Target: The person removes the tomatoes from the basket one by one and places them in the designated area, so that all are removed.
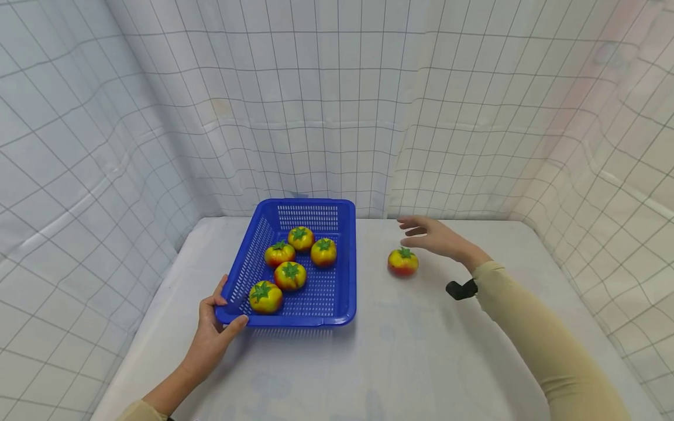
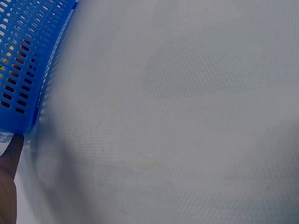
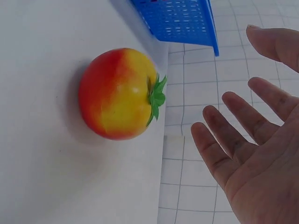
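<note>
My left hand point(image 1: 207, 337) grips the near left corner of a blue plastic basket point(image 1: 347, 263), thumb on the near rim and fingers along the left side. Inside the basket lie several red-and-yellow tomatoes point(image 1: 290, 276) with green leafy tops. One more tomato point(image 1: 403, 262) sits on the table to the right of the basket. Just behind and above it hovers my right hand point(image 1: 433, 235), fingers spread and holding nothing. In the right wrist view, the fingers stand apart from the tomato point(image 3: 117, 95). The left wrist view catches only the basket's slotted side point(image 2: 23, 70) and part of a finger.
The table point(image 1: 400, 356) has a white cloth surface. White sheets with a dark grid point(image 1: 337, 105) hang close behind it and on both sides. A black wrist camera point(image 1: 461, 289) juts out below my right wrist.
</note>
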Available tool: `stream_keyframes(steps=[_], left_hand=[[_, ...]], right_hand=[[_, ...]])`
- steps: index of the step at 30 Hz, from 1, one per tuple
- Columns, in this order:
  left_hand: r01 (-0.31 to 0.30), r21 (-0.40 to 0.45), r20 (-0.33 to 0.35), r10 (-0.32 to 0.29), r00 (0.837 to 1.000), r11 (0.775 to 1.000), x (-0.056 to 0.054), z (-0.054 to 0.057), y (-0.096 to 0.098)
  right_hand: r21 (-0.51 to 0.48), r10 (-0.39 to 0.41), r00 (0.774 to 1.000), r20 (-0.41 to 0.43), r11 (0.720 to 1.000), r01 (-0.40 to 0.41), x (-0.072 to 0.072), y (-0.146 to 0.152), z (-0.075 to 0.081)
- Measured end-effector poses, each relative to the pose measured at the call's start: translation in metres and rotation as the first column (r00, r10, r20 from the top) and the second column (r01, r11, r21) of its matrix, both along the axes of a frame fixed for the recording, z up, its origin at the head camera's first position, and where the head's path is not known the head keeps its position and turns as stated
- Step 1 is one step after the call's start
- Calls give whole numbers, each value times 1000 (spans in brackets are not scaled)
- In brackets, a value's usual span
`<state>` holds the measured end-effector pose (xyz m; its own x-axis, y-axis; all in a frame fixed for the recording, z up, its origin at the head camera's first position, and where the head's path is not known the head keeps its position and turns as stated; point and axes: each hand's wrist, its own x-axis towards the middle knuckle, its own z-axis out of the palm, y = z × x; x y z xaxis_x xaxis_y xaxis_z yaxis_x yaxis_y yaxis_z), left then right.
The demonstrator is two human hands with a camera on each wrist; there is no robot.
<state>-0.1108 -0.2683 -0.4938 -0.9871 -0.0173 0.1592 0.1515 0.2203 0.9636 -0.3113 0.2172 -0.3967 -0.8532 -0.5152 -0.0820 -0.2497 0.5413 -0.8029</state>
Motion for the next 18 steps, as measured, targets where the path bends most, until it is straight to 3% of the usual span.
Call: stream_keyframes(steps=[13, 18], left_hand=[[-15, -92, -19, 14, 1000, 996, -1, 1, -2], [-8, -85, -24, 6, 1000, 996, -2, 1, -3]], right_hand=[[-41, 95, 995, -23, 995, -96, 6, -38, 11], [-44, 144, 989, -30, 988, -145, 10, -54, 18]])
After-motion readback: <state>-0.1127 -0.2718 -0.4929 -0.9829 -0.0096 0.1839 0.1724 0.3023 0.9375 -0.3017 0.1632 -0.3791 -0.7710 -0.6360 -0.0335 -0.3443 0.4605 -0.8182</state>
